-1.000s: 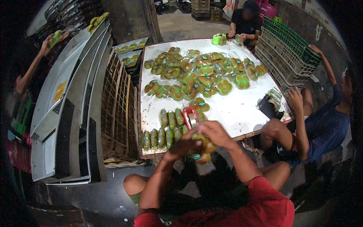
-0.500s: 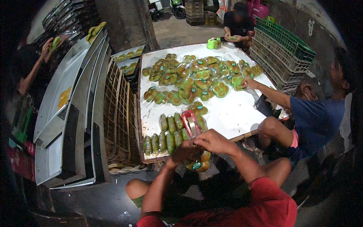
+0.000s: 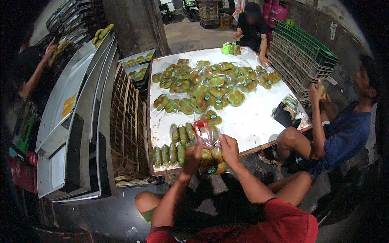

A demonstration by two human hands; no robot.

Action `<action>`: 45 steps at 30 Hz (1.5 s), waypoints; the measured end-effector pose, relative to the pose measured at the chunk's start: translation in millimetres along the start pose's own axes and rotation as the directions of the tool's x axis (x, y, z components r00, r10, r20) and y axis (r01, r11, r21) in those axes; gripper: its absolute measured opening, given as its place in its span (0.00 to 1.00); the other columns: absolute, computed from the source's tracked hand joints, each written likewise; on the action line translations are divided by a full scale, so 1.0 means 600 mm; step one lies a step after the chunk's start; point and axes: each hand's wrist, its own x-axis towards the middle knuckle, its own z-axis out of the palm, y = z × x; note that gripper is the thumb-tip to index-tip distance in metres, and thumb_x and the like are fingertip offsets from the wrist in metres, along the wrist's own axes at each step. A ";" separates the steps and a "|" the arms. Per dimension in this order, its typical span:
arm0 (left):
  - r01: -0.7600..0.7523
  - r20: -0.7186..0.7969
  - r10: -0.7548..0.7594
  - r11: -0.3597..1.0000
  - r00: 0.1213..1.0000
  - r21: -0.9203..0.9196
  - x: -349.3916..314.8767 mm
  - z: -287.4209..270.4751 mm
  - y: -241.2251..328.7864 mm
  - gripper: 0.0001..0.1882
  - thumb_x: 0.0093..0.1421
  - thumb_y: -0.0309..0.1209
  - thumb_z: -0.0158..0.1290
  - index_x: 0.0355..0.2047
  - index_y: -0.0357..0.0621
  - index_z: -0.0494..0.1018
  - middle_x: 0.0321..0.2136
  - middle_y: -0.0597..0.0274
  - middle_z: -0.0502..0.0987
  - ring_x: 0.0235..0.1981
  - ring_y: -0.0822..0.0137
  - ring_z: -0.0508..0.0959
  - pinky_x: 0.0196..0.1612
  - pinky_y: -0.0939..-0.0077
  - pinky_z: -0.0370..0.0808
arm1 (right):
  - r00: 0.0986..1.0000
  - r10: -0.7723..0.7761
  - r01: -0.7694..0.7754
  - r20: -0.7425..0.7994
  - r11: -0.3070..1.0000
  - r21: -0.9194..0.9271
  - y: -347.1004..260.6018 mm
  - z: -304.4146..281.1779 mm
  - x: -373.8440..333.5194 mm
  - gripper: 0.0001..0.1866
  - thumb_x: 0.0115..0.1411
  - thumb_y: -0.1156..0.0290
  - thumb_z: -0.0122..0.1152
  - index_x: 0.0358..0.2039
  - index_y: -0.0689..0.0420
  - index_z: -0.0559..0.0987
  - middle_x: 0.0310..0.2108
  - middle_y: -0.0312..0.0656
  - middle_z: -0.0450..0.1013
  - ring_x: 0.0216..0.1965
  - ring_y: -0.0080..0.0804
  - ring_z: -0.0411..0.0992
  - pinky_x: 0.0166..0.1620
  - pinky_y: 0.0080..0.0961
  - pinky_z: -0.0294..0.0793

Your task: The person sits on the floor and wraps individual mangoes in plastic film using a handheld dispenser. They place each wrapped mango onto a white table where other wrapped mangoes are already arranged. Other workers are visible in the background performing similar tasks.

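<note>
The left grip [image 3: 192,158] and right grip [image 3: 230,150] close on opposite sides of the bagged buns [image 3: 217,154]; uneven pulling might split the film, spilling them off the table [image 3: 253,123].

The left hand [image 3: 192,158] partly hides the wrapped green rolls [image 3: 172,152].

Bagged buns [image 3: 236,97] are covering the table [image 3: 255,125] beyond the hands [image 3: 230,150], trays [image 3: 67,131] standing to their left and stacked crates [image 3: 300,58] ahead-right, showing a bakery workshop.
</note>
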 end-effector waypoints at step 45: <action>0.120 -0.062 -0.173 0.860 0.983 -0.497 0.034 0.022 0.052 0.15 0.54 0.24 0.59 0.39 0.39 0.67 0.28 0.61 0.75 0.32 0.70 0.77 0.38 0.78 0.74 | 0.953 0.179 -0.279 0.246 0.834 0.476 0.032 -0.024 -0.001 0.07 0.56 0.75 0.61 0.36 0.62 0.81 0.31 0.41 0.76 0.37 0.27 0.73 0.42 0.24 0.71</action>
